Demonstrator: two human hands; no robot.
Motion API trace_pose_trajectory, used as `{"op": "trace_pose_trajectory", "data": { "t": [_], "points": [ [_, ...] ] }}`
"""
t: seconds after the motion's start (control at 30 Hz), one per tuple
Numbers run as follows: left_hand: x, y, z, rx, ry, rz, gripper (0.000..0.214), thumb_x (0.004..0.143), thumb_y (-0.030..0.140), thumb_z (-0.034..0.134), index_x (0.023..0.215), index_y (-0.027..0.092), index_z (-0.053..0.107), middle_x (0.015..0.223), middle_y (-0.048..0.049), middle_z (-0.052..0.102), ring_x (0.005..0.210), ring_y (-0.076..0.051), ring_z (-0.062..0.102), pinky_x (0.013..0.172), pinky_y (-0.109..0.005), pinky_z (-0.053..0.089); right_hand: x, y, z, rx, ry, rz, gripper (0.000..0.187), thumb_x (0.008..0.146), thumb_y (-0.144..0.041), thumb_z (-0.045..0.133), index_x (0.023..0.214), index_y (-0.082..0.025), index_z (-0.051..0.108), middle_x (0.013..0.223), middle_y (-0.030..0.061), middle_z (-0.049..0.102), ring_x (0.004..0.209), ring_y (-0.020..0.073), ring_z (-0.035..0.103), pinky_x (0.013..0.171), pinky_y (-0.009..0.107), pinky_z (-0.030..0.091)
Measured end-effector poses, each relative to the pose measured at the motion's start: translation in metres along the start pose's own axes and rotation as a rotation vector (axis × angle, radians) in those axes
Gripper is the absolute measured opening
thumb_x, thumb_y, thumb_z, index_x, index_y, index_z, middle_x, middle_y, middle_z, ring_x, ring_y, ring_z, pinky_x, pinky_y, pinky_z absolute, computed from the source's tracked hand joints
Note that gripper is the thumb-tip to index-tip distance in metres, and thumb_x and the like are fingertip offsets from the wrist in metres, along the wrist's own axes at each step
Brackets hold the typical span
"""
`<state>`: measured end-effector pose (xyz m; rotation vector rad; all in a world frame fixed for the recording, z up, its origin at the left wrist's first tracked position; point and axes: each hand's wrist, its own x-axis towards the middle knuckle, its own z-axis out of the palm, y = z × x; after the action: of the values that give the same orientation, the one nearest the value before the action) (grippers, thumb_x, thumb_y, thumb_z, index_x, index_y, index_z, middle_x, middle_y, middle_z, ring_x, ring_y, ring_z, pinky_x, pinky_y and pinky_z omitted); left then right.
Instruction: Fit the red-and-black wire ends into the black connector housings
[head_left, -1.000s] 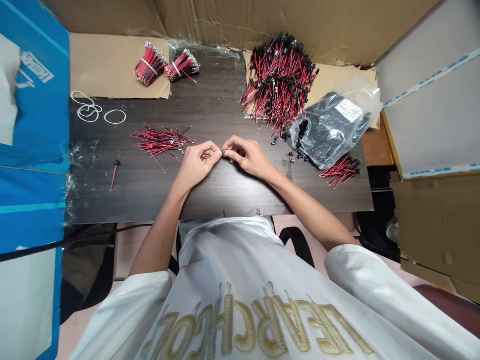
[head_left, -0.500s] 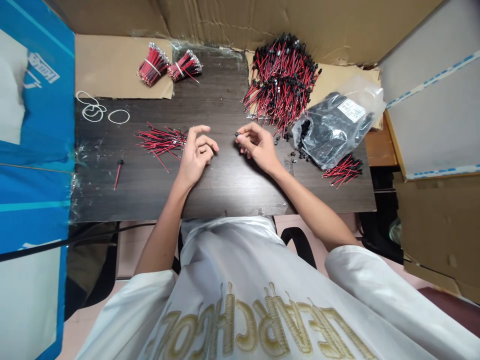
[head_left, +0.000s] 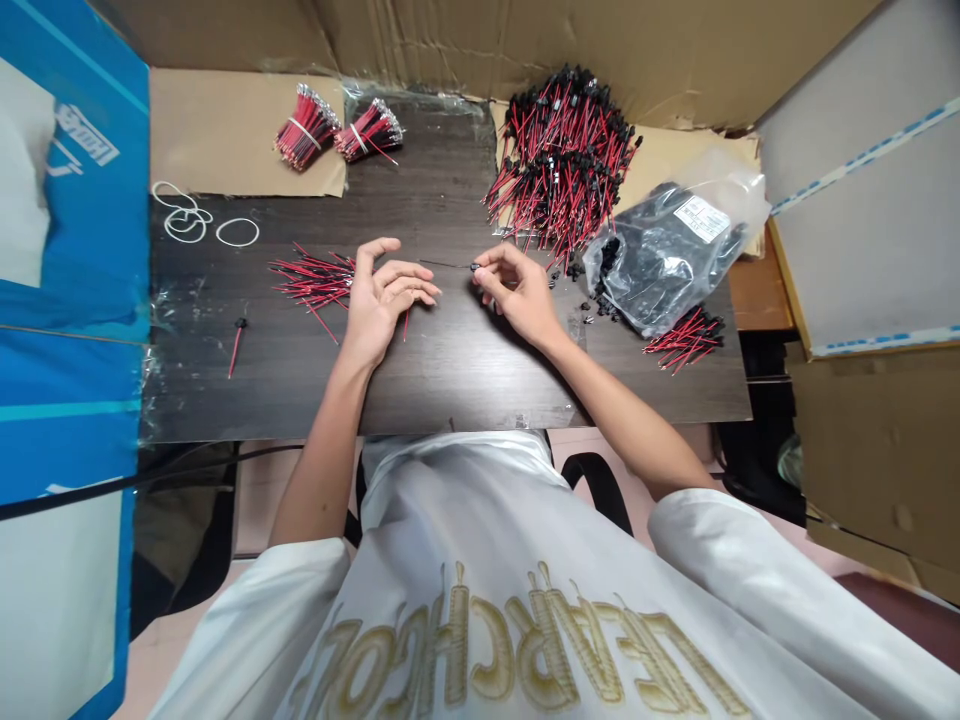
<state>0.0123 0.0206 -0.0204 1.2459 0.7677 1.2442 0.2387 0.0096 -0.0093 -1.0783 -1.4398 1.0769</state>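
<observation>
My right hand (head_left: pixel 517 292) pinches a small black connector (head_left: pixel 475 267) with a thin wire (head_left: pixel 446 264) sticking out to the left. It hovers over the dark wooden table (head_left: pixel 450 370). My left hand (head_left: pixel 382 295) lies beside a loose pile of red and black wires (head_left: pixel 311 280), fingers spread. A red wire (head_left: pixel 406 322) shows under its fingers; whether it is gripped is unclear.
A big heap of finished wired connectors (head_left: pixel 559 160) lies at the back right, next to a plastic bag of black connectors (head_left: pixel 667 255). Two banded wire bundles (head_left: pixel 334 128) and white rubber bands (head_left: pixel 199 222) lie at the back left. Cardboard walls surround the table.
My hands, joined at the connector one second ago, have parted. The right hand carried the wired connector up and right; the left hand opened and moved toward the loose wires.
</observation>
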Motion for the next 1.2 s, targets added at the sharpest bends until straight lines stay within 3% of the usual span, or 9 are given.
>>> {"op": "trace_pose_trajectory", "data": {
  "t": [0.1,0.27,0.37,0.5,0.7,0.83,1.2],
  "points": [
    [-0.002,0.004,0.003,0.017,-0.041,-0.012,0.068,0.075,0.037,0.091,0.124,0.028,0.044,0.105,-0.0004,0.076,0.094,-0.02,0.08,0.087,-0.033,0.066,0.0,0.0,0.0,-0.005,0.012,-0.008,0.055,0.087,-0.076,0.07,0.099,-0.023,0.062,0.083,0.0012,0.067,0.064,0.0131,0.059,0.061,0.028,0.056],
    [-0.006,0.011,0.008,0.052,-0.069,-0.096,0.067,0.076,0.04,0.092,0.123,0.026,0.045,0.109,-0.004,0.077,0.094,-0.021,0.082,0.091,-0.035,0.068,0.0,-0.001,0.0,-0.015,0.004,-0.008,0.057,0.086,-0.078,0.068,0.099,-0.023,0.062,0.085,0.002,0.067,0.064,0.014,0.059,0.061,0.029,0.054],
    [-0.008,0.013,0.009,0.101,-0.08,-0.138,0.064,0.076,0.042,0.09,0.12,0.024,0.047,0.102,-0.0043,0.077,0.087,-0.02,0.082,0.085,-0.034,0.07,-0.002,-0.003,0.0,-0.077,-0.036,-0.017,0.056,0.089,-0.078,0.065,0.101,-0.023,0.062,0.087,0.0025,0.069,0.065,0.0144,0.06,0.062,0.03,0.053],
    [-0.009,0.014,0.013,0.158,-0.07,-0.14,0.056,0.076,0.042,0.088,0.111,0.022,0.049,0.091,-0.0009,0.075,0.071,-0.017,0.079,0.065,-0.029,0.069,-0.006,-0.006,0.001,-0.186,-0.089,-0.082,0.05,0.097,-0.071,0.06,0.103,-0.021,0.064,0.089,0.0035,0.072,0.069,0.0156,0.062,0.068,0.031,0.051],
    [-0.013,0.015,0.024,0.288,-0.005,-0.097,0.048,0.08,0.041,0.084,0.107,0.022,0.05,0.084,0.002,0.074,0.053,-0.01,0.07,0.043,-0.018,0.053,-0.008,-0.01,0.002,-0.289,-0.125,-0.175,0.045,0.101,-0.063,0.057,0.101,-0.019,0.067,0.092,0.0053,0.075,0.074,0.0157,0.063,0.073,0.03,0.05],
    [-0.015,0.016,0.028,0.328,0.043,-0.069,0.049,0.08,0.039,0.084,0.11,0.023,0.049,0.084,0.0033,0.077,0.048,-0.007,0.066,0.04,-0.015,0.047,-0.008,-0.011,0.002,-0.277,-0.134,-0.191,0.044,0.102,-0.06,0.058,0.1,-0.018,0.067,0.09,0.0052,0.074,0.073,0.015,0.062,0.073,0.029,0.05],
    [-0.017,0.011,0.027,0.39,0.106,-0.005,0.043,0.083,0.035,0.078,0.11,0.024,0.046,0.081,0.0071,0.076,0.046,-0.005,0.061,0.047,-0.017,0.051,-0.005,-0.009,0.002,-0.188,-0.226,-0.09,0.047,0.096,-0.065,0.063,0.1,-0.019,0.067,0.087,0.0029,0.074,0.068,0.0144,0.061,0.068,0.029,0.046]
  ]
}}
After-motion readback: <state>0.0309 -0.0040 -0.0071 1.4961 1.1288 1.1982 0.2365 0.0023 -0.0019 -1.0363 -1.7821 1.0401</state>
